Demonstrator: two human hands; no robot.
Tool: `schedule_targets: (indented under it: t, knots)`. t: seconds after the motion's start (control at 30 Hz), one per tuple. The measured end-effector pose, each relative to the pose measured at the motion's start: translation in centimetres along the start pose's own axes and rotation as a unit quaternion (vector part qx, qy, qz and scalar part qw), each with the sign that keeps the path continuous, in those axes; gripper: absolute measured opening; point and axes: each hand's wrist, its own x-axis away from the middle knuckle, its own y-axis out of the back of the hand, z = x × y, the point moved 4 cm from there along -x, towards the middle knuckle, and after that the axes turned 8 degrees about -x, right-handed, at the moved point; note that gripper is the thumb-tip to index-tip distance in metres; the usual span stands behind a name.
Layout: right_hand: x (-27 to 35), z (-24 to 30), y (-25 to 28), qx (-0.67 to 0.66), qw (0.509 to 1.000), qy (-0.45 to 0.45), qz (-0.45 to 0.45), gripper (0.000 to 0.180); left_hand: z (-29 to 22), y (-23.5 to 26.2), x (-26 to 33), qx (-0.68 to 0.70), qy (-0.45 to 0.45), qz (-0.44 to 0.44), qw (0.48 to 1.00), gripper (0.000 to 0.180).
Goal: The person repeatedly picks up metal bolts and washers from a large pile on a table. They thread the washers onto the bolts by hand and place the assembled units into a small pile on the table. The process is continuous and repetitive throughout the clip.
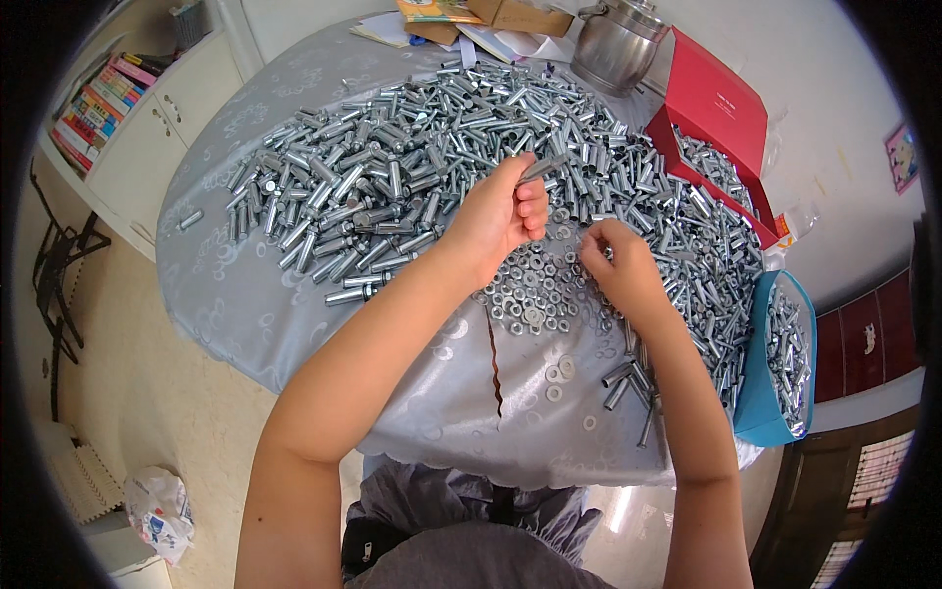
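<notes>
My left hand [496,218] is closed in a fist around a metal expansion bolt [546,169], whose sleeve sticks out past the thumb. To its right, my right hand [625,270] has thumb and fingertips pressed together; whatever they pinch is hidden. Below and between the hands lie many loose nuts and washers [531,291]. Expansion bolts with sleeves [343,187] are heaped left of my left hand. Beyond my right hand spreads a pile of loose metal sleeves and bolts [613,177], reaching down along the right forearm.
A red box [765,221] with its lid up and a blue bin [756,393], both holding metal parts, stand at the right. A steel pot [618,44], papers and cardboard [520,18] sit at the back. The grey tablecloth [221,285] has a wavy slit near me.
</notes>
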Motion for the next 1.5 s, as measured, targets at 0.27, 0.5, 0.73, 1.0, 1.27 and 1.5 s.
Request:
schedule_targets:
  t: [0.27, 0.5, 0.73, 1.0, 1.27, 1.5]
  knots:
    - [5.0, 0.3, 3.2, -0.179, 0.978, -0.032, -0.098, 0.009, 2.1, -2.6, 1.7, -0.184, 0.094, 0.032, 0.978, 0.041]
    - [6.7, 0.3, 4.1, -0.300, 0.947, 0.021, -0.116, 0.010, 4.6, -4.9, 3.2, -0.261, 0.149, 0.093, 0.949, 0.044]
    - [7.5, 0.2, 3.7, -0.334, 0.940, -0.006, -0.074, 0.007, 4.9, -4.9, 3.3, -0.259, 0.146, 0.069, 0.952, 0.046]
    - [7.5, -0.1, 3.2, -0.292, 0.954, -0.027, -0.061, 0.005, 5.3, -5.1, 3.3, -0.262, 0.149, 0.077, 0.950, 0.046]
    - [7.6, -0.2, 2.7, -0.287, 0.953, -0.064, -0.070, 0.006, 5.5, -4.9, 3.2, -0.280, 0.124, 0.066, 0.950, 0.046]
    - [7.6, 0.5, 3.1, -0.246, 0.963, -0.074, -0.079, 0.007, 6.1, -4.6, 3.0, -0.266, 0.105, 0.069, 0.956, 0.045]
